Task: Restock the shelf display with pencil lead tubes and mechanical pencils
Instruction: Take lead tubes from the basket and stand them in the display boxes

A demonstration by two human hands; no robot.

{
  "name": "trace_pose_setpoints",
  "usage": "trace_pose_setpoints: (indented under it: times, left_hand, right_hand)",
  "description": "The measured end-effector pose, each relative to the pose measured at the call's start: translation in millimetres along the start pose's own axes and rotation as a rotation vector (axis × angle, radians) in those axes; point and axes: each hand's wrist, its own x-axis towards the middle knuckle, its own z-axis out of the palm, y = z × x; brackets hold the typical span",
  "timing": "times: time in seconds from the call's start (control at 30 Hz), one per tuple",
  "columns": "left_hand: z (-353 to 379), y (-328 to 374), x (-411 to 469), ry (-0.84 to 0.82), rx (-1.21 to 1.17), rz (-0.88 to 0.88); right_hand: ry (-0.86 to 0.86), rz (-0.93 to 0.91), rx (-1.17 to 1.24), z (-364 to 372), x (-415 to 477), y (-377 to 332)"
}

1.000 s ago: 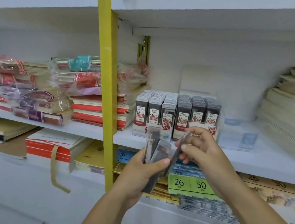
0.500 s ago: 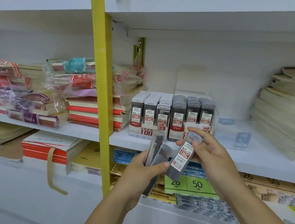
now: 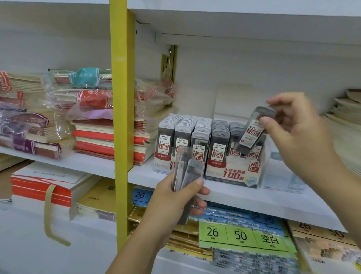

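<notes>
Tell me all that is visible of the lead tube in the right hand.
The lead tube is a slim case of dark, see-through plastic with a grey cap and a white and red label marked 0.7. It is tilted, cap up and to the right. The right hand pinches its upper end. Its lower end is over the right rows of the display box marked HB 0.7; contact with them cannot be told.

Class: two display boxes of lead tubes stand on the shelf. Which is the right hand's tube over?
The box marked HB 0.7, on the right: the tilted tube is above it. The other box shows 0.5.
</notes>
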Motion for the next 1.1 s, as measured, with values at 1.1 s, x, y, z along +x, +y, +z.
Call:
trace_pose_setpoints:
  times: [1.1]
  left_hand:
    - [19.6,9.0,-32.6,-0.222,0.06,-0.082]
  right_hand:
    - [-0.247,0.471,0.524,41.4,-98.1,0.2]
